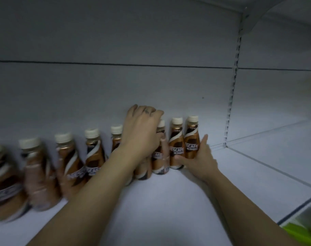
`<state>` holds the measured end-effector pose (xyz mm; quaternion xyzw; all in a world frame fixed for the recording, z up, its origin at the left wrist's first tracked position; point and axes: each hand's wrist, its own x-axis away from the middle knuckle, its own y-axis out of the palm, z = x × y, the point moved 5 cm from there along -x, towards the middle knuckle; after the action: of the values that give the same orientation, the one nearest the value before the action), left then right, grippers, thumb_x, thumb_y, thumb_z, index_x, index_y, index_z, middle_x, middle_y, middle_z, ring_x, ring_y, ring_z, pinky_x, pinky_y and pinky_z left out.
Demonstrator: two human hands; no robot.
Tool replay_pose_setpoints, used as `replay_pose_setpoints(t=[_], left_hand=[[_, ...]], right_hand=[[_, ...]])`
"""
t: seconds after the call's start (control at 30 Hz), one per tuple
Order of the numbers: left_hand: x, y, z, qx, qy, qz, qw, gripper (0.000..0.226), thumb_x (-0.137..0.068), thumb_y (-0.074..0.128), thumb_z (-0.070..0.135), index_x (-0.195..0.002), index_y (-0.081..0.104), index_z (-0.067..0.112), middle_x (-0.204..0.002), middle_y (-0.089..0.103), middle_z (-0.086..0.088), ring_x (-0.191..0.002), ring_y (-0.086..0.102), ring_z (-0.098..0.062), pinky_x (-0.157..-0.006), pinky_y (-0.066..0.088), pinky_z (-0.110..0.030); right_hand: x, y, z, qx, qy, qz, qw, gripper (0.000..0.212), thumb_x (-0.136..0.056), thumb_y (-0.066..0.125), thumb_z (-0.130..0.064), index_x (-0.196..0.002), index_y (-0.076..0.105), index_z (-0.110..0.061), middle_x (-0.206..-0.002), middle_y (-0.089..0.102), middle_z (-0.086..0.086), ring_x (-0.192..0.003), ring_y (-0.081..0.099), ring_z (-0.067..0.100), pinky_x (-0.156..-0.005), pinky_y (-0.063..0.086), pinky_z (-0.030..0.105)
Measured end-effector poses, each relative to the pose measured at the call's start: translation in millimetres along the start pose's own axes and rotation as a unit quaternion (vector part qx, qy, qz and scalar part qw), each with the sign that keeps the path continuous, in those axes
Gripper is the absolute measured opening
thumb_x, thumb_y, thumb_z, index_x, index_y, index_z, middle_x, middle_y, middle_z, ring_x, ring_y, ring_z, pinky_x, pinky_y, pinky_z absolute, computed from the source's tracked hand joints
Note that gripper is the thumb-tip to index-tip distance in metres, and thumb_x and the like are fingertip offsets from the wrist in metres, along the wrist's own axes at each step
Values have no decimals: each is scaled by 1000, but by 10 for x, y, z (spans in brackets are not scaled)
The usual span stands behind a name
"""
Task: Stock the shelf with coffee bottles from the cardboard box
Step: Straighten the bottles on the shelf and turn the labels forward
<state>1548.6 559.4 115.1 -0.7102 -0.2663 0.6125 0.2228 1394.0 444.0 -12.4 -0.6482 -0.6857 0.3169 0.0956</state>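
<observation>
White shelf (169,201), back row: my left hand (142,134) curls over one coffee bottle (142,172) while my right hand (198,157), fingers straight, braces the end bottle (191,141), seemingly to tighten the line.

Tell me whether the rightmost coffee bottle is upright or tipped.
Upright: the rightmost bottle stands on the shelf, cap on top, right hand touching its side.

White back panel (115,41) behind left hand (142,134), dark horiz. seam above it. Slotted metal upright (233,86) right of right hand (198,158). White shelf (169,201) beneath both. Bracket (257,18) up top right. Light dim, bluish.
</observation>
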Motion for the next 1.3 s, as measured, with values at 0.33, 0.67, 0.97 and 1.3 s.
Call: replay_pose_setpoints(t=[0.33,0.67,0.97,1.3], left_hand=[[1077,-1029,-1189,-49,-164,-33,985,58,-78,71,39,-130,53,23,-130,57,-2,-122,46,-26,-105,27,-39],[1315,-1442,-2177,85,-255,-125,955,52,-74,74,47,-122,54,38,-115,59,13,-105,54,-9,-83,45,-30],[1142,-1073,-2306,39,-189,-255,947,42,-69,75,51,-104,60,33,-97,67,9,-83,61,-14,-74,53,-37],[1121,-1029,-2296,20,-197,-175,964,43,-68,68,65,-87,65,26,-77,65,10,-69,58,-8,-57,46,-29]], right_hand=[[917,306,-1580,65,-336,102,934,91,-75,64,-63,-148,25,-25,-156,27,5,-143,19,23,-117,18,48],[1377,927,-2610,-38,-414,7,909,51,-84,64,-46,-132,52,-34,-122,55,-9,-92,59,7,-84,51,35],[1358,1337,-2522,55,-398,11,916,62,-86,59,-50,-142,39,-32,-145,41,-5,-122,49,17,-84,44,31],[1552,1502,-2259,3,-341,-49,939,76,-80,66,-45,-145,27,-41,-153,18,-17,-136,29,10,-100,35,33]])
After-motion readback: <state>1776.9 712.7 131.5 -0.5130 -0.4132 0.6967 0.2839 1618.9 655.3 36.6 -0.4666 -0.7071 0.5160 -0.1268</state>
